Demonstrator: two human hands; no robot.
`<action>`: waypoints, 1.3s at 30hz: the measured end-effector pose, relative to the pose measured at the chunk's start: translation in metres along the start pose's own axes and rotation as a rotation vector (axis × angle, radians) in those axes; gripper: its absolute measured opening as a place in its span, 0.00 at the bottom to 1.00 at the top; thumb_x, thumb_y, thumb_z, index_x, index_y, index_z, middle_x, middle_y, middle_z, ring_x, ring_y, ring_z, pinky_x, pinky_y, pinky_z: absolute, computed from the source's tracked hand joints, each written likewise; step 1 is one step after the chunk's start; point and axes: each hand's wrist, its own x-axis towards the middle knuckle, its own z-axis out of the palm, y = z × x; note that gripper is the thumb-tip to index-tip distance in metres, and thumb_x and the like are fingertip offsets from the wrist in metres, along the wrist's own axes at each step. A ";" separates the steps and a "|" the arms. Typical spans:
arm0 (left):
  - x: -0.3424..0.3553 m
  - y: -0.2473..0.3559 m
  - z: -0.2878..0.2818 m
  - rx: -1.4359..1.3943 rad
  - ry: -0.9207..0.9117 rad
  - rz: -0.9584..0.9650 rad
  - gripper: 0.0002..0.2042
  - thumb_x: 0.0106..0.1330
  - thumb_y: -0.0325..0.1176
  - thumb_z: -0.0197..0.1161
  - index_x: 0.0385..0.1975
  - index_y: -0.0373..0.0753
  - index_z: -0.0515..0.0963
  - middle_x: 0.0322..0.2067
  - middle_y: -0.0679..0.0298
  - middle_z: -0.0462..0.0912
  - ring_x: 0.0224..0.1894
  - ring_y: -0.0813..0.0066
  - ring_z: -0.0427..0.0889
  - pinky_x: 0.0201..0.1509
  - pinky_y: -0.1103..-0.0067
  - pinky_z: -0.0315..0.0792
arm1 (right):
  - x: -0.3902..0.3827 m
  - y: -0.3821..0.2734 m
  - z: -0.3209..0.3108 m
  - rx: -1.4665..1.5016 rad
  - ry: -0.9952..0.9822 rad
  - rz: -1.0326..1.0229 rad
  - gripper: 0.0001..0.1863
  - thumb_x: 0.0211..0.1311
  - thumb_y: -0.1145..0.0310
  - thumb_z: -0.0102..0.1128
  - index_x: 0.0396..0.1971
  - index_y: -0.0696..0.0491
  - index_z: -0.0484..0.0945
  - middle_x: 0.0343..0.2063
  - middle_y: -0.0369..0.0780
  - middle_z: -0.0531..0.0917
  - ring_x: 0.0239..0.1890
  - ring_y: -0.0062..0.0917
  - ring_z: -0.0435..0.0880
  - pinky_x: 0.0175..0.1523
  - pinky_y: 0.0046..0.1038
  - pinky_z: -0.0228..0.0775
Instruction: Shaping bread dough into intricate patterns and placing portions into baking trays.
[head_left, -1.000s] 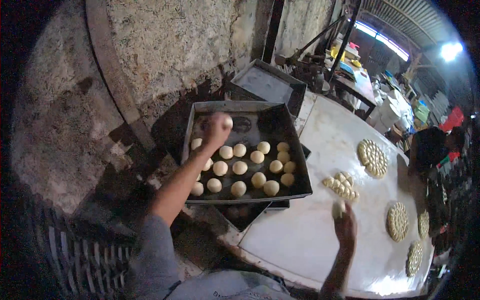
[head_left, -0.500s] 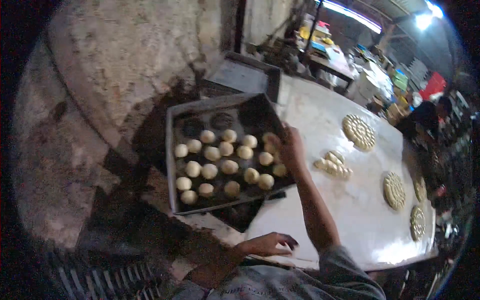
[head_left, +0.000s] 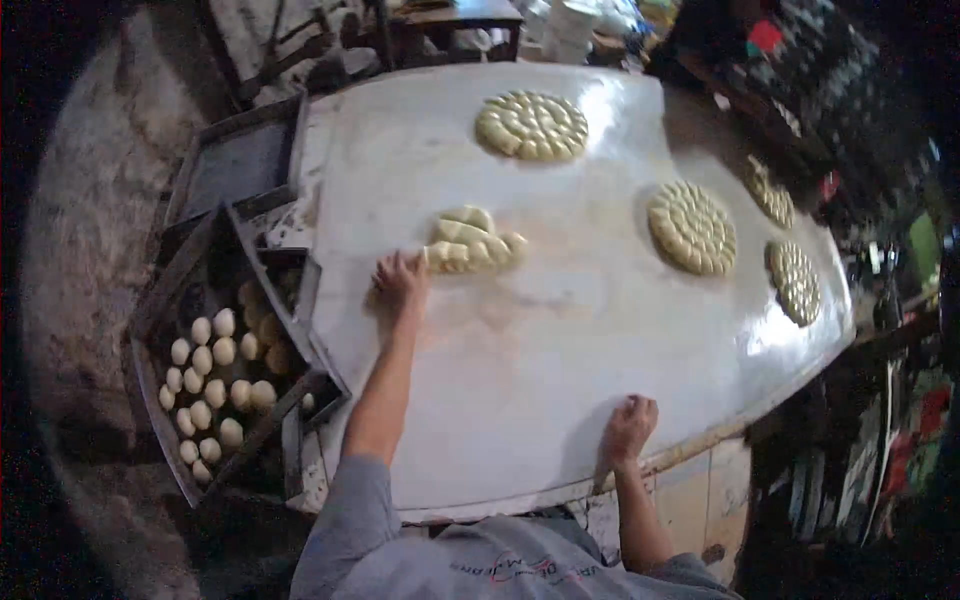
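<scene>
My left hand [head_left: 401, 278] rests on the pale table, its fingers spread at the left end of a small heap of dough pieces [head_left: 468, 248]. The fingertips seem to touch the nearest lumpy roll of dough. My right hand [head_left: 630, 425] lies farther right near the table's front edge, fingers curled in, with nothing showing in them. Apart from both hands, dark baking trays lean at the left. One tray [head_left: 228, 478] holds several round dough balls [head_left: 222, 348], some in its shadow.
Several flat, coiled dough rounds lie on the white tabletop [head_left: 500, 390]: one at the back [head_left: 532, 126], one at mid-right [head_left: 692, 228], others at the right edge. A shallow empty tray [head_left: 240, 155] stands behind the ball tray. At the back right is another person [head_left: 715, 55].
The view has swung to the right, putting the ball tray at the lower left. My right hand has left the tray's edge for the table. My left hand has reached forward to the dough heap.
</scene>
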 end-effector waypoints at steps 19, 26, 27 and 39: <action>-0.241 0.017 -0.154 -1.097 -0.755 0.016 0.08 0.63 0.31 0.54 0.38 0.35 0.74 0.36 0.64 0.79 0.40 0.75 0.76 0.46 0.79 0.70 | -0.076 -0.108 0.040 0.493 -0.720 -0.304 0.18 0.57 0.59 0.50 0.46 0.51 0.73 0.41 0.40 0.78 0.47 0.32 0.73 0.54 0.37 0.53; -0.247 0.006 -0.165 -1.141 -0.259 -0.499 0.08 0.60 0.37 0.58 0.32 0.40 0.71 0.26 0.66 0.75 0.28 0.74 0.74 0.34 0.76 0.72 | -0.031 -0.048 -0.042 0.874 -0.758 0.128 0.20 0.50 0.66 0.59 0.43 0.56 0.69 0.35 0.43 0.76 0.43 0.28 0.74 0.51 0.32 0.62; -0.253 -0.009 -0.159 -1.140 -0.264 -0.486 0.08 0.60 0.37 0.58 0.32 0.40 0.71 0.26 0.66 0.75 0.28 0.74 0.74 0.34 0.76 0.72 | -0.020 -0.025 -0.046 0.982 -0.629 0.253 0.22 0.50 0.64 0.60 0.43 0.58 0.68 0.36 0.43 0.75 0.43 0.27 0.72 0.48 0.32 0.64; -0.192 0.082 -0.045 -0.146 0.283 0.177 0.02 0.45 0.28 0.58 0.14 0.40 0.74 0.19 0.57 0.76 0.24 0.55 0.74 0.29 0.66 0.68 | 0.122 0.000 0.053 0.006 -0.218 -0.160 0.12 0.49 0.64 0.58 0.32 0.54 0.74 0.34 0.44 0.74 0.40 0.39 0.70 0.46 0.37 0.61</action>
